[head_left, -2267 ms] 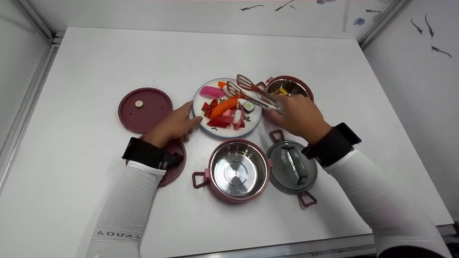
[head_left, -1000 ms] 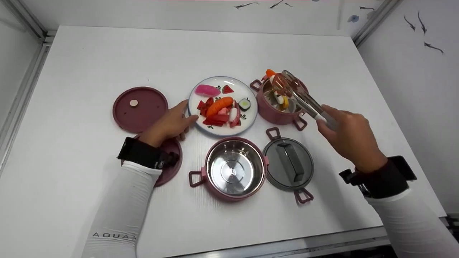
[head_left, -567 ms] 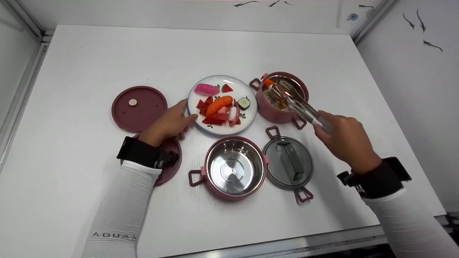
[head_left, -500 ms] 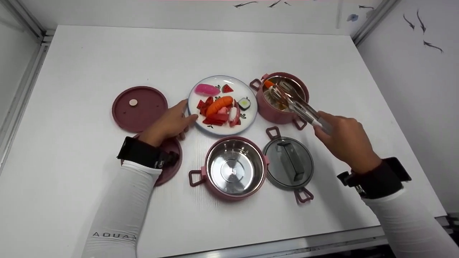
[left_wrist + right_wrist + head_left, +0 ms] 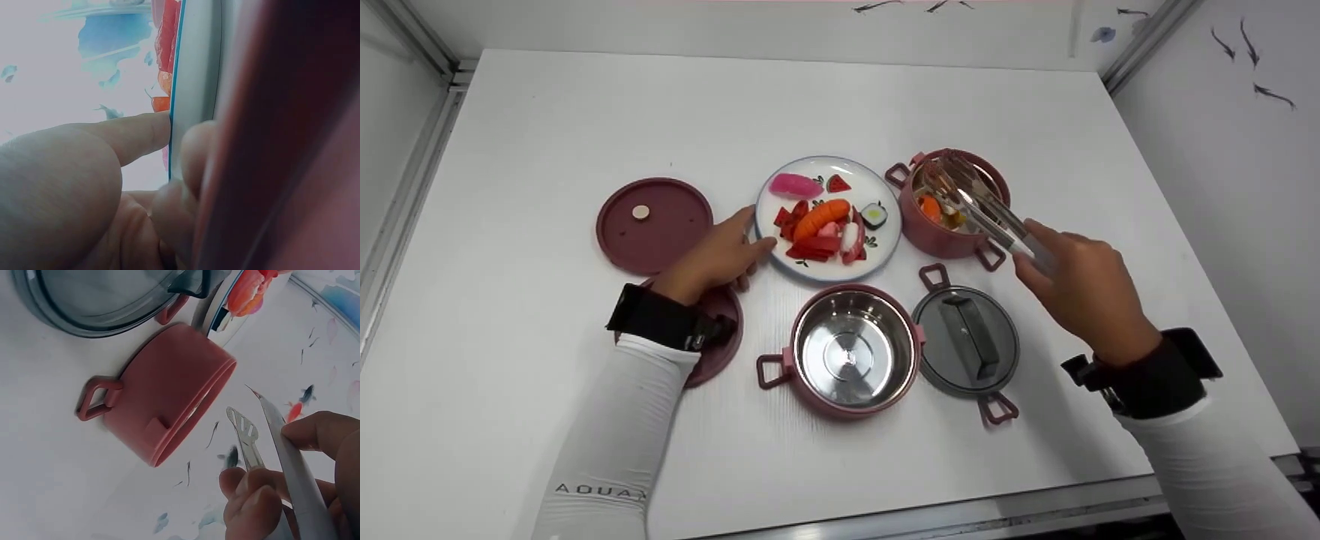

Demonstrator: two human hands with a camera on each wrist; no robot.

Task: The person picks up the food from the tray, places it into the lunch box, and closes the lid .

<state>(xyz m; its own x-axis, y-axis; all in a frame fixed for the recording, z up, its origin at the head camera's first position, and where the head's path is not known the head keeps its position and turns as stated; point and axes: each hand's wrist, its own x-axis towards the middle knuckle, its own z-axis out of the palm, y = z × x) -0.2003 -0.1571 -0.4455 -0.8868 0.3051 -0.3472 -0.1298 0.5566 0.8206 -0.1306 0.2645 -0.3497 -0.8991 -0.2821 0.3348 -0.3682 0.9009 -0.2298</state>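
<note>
My right hand (image 5: 1084,289) holds metal tongs (image 5: 994,217) by their handles. The slotted tong heads hover over the back pot (image 5: 941,240), spread apart with nothing between them. Inside that pot lie an orange piece (image 5: 930,208) and some yellow food. At the left, my left hand (image 5: 716,251) pinches the rim of the white plate (image 5: 885,251), thumb on the edge and fingers curled against its side in the left wrist view. On the plate sit a toy carrot (image 5: 821,219), a pink piece (image 5: 795,186), a sushi roll (image 5: 874,215) and red slices.
A steel-lined pot (image 5: 851,360) stands in front of the plate. Right of it lies a grey lid (image 5: 969,341) with a bar handle. Two dark red discs are on the left: one disc (image 5: 675,236) farther back, another disc (image 5: 720,356) partly under my left wrist.
The tongs carried an orange-and-white piece from the plate to the back pot, lowered it in and let it go. They have risen slightly and spread. My left hand stays at the plate.
</note>
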